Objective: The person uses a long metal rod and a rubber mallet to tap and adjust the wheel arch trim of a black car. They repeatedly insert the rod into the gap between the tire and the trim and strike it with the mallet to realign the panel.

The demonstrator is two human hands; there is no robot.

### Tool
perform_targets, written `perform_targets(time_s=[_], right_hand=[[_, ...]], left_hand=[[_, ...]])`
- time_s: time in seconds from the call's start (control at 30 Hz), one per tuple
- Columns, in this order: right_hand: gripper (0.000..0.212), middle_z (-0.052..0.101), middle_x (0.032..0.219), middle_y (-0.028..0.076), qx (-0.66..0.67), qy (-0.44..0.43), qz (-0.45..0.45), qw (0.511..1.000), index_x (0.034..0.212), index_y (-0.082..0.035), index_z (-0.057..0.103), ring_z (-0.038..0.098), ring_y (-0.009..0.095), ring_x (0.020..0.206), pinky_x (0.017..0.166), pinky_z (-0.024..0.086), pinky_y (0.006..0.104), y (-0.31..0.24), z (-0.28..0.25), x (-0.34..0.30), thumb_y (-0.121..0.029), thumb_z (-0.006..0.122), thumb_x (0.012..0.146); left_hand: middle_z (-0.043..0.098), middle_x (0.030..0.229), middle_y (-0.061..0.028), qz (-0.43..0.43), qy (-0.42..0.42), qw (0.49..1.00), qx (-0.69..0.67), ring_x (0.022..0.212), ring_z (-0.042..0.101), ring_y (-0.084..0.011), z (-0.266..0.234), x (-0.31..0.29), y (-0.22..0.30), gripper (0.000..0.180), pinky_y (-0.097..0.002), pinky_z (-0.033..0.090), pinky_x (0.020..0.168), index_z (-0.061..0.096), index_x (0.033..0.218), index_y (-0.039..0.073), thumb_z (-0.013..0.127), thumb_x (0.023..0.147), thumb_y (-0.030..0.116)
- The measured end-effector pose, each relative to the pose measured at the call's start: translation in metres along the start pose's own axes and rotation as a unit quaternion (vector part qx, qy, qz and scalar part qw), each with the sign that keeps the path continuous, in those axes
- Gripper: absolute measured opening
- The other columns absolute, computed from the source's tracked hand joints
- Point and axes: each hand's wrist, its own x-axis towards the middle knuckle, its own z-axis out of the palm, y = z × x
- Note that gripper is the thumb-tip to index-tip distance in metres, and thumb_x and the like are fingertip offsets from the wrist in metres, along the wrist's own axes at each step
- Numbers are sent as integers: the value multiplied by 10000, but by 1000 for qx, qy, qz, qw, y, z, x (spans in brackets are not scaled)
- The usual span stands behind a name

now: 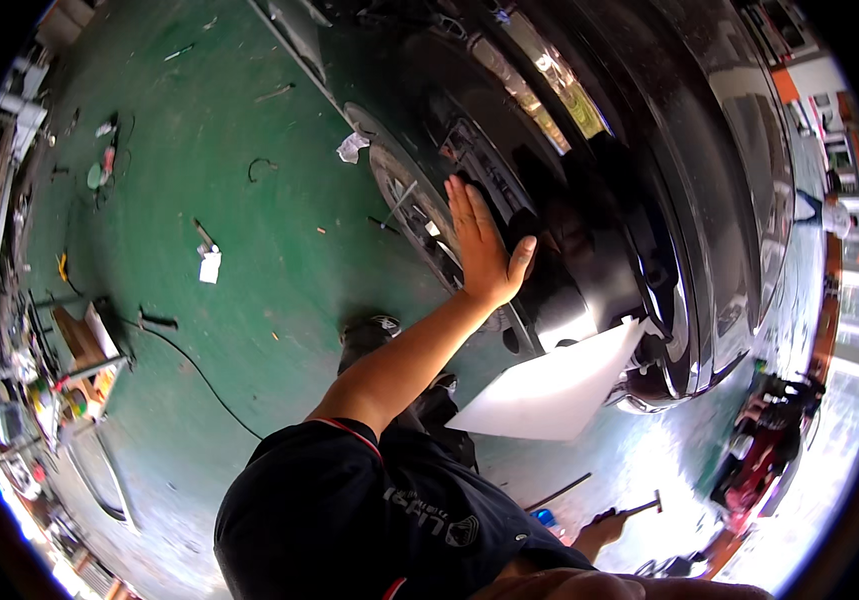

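Observation:
My left hand [484,250] is stretched out with straight fingers, lying flat at the side of a glossy black car [649,120] near its wheel [404,190]. The thumb stands apart from the fingers, and nothing is in that hand. Low on the right, my right hand [601,532] is closed around the handle of a small hammer [644,507], its head out to the right, away from the car. Between my body and the car's corner, a bright white flat panel [554,390] sticks out. How it is held there I cannot make out.
On the green floor [169,370] lie a black cable [204,375], a brush-like tool with a white piece [209,262], and scattered scraps. An open cardboard box [84,340] and cluttered shelving line the left. Another person [829,215] stands far right, beyond the car.

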Motion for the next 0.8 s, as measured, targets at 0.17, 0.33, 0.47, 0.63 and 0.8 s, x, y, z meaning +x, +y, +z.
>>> perform_targets(time_s=[0.17, 0.33, 0.47, 0.63, 0.8], right_hand=[[243, 484, 697, -7, 86, -184, -305, 931, 995, -49, 604, 405, 104, 556, 504, 321, 271, -164, 102, -41, -289, 567, 993], [264, 489, 743, -40, 200, -415, -347, 817, 1187, -63, 584, 428, 70, 667, 590, 341, 246, -251, 187, -87, -235, 569, 987], [150, 523, 739, -32, 193, -514, -419, 723, 1065, -65, 595, 450, 67, 640, 568, 349, 242, -298, 233, -198, -185, 601, 974], [215, 587, 752, 7, 215, -615, -423, 630, 1124, -15, 621, 517, 79, 628, 573, 419, 236, -308, 308, -243, -178, 628, 984], [250, 606, 750, 18, 232, -589, -420, 651, 1173, 1, 595, 509, 72, 609, 555, 418, 230, -307, 314, -248, -184, 601, 1006]], left_hand=[[10, 1639, -262, -60, -128, 990, -17, 1528, 63, -395, -32, -58, 18, 932, -448, 145, 1216, 88, 1559, -51, 476, 989, 576], [323, 1578, -225, -238, -238, 854, -396, 1476, 294, -328, -136, -122, 44, 787, -438, 219, 1197, 227, 1555, -1, 583, 993, 421], [472, 1490, -202, -173, -271, 919, -227, 1396, 430, -308, -183, -159, 118, 727, -402, 298, 1153, 308, 1529, 11, 650, 971, 327], [705, 1153, -152, -285, -211, 928, -118, 1033, 668, -241, -143, -172, 147, 494, -350, 496, 895, 579, 1310, -23, 717, 929, 260], [750, 940, -118, -272, -75, 937, -206, 847, 674, -148, -113, -159, 69, 344, -315, 525, 745, 690, 1128, -49, 725, 930, 230]])
